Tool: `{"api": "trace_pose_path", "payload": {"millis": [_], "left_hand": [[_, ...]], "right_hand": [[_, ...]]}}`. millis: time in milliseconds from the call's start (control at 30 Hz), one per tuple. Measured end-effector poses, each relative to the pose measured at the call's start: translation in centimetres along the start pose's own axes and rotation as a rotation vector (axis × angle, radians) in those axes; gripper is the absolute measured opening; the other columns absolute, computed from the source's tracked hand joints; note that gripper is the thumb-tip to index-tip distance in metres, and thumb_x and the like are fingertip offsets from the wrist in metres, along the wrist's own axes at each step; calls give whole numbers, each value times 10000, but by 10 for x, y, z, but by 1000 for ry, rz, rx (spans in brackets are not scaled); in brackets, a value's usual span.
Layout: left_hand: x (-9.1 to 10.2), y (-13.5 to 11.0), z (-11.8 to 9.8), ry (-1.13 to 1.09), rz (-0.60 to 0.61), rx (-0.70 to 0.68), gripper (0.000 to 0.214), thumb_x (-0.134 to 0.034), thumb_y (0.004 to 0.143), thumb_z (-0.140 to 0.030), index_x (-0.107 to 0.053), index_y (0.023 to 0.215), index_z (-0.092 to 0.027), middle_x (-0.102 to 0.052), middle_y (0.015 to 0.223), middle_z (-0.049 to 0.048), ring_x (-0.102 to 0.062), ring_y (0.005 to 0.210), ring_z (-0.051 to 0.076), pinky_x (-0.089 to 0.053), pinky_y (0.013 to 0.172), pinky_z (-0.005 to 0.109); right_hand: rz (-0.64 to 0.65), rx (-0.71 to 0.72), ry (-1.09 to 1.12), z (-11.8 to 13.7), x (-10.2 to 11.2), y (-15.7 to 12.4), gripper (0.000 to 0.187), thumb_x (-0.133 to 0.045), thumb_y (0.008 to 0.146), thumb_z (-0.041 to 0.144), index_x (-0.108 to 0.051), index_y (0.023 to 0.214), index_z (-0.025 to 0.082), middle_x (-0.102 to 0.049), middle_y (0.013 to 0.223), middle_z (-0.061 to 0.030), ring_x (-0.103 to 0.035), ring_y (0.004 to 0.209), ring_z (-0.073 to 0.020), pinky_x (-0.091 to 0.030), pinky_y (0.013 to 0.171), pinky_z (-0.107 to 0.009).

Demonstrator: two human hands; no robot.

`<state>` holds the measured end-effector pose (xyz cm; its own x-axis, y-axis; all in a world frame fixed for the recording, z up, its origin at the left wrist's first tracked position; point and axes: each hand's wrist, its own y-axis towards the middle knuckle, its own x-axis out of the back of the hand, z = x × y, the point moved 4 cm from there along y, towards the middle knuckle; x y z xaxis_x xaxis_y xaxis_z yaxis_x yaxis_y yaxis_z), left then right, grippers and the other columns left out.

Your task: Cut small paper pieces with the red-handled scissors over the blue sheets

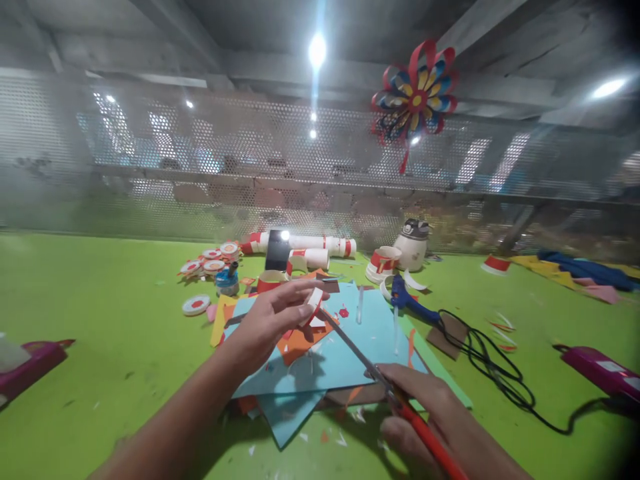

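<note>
My left hand (277,313) is raised over a pile of coloured paper sheets (345,353), its fingers pinched on a small white and red paper piece (314,303). My right hand (430,413) is lower at the right, closed round red-handled scissors (380,380) whose blades point up and left toward the piece. Orange scraps (300,343) lie on the light blue sheets beneath my left hand.
A blue glue gun (407,300) with a black cord (500,370) lies right of the paper. Paper cups and rolls (320,252), round discs (213,261), a white jug (413,243) stand behind. Pink objects (600,370) sit at both table edges. A paper flower (415,93) hangs on the mesh wall.
</note>
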<state>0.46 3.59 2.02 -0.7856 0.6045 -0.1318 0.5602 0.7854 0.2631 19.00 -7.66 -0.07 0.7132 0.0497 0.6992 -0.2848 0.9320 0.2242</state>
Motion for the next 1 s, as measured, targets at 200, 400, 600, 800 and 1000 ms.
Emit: {"api": "trace_pose_path", "payload": {"millis": [200,400,600,800,1000], "left_hand": [[7,1,5,122,23,-9,314,-610,811,-249,-648,1123,-237,-619,1158,92,-577,763,139,-470,608,255],[8,3,7,180,42,-15,309,-612,820,-268,-655,1125,-260,-597,1189,81,-560,687,101,-485,598,250],[6,3,9,131,42,-7,316,-640,801,-276,-655,1112,-222,-583,1196,115,-611,821,165,-518,601,261],[4,2,7,73,77,24,346,-626,811,-280,-631,1146,-193,-626,1075,127,-617,876,207,-526,614,281],[3,2,7,12,104,40,349,-624,814,-273,-619,1153,-194,-614,1092,133,-620,912,228,-528,645,302]], "right_hand": [[92,68,89,1,2,2,336,-456,893,465,-646,1011,215,-679,819,-20,-610,712,-189,-449,651,-251],[58,149,88,-10,1,1,487,-391,901,568,-677,1062,209,-676,758,-38,-623,673,-181,-451,609,-247],[22,142,40,-10,1,-1,505,-403,895,561,-699,1044,181,-677,713,-47,-621,646,-190,-480,608,-256],[46,59,64,-8,0,-4,409,-468,889,483,-684,1067,185,-673,730,-43,-628,694,-219,-508,675,-283],[-6,78,70,-7,-1,-5,374,-497,888,453,-627,1161,234,-686,943,-52,-626,872,-242,-484,758,-284]]}}
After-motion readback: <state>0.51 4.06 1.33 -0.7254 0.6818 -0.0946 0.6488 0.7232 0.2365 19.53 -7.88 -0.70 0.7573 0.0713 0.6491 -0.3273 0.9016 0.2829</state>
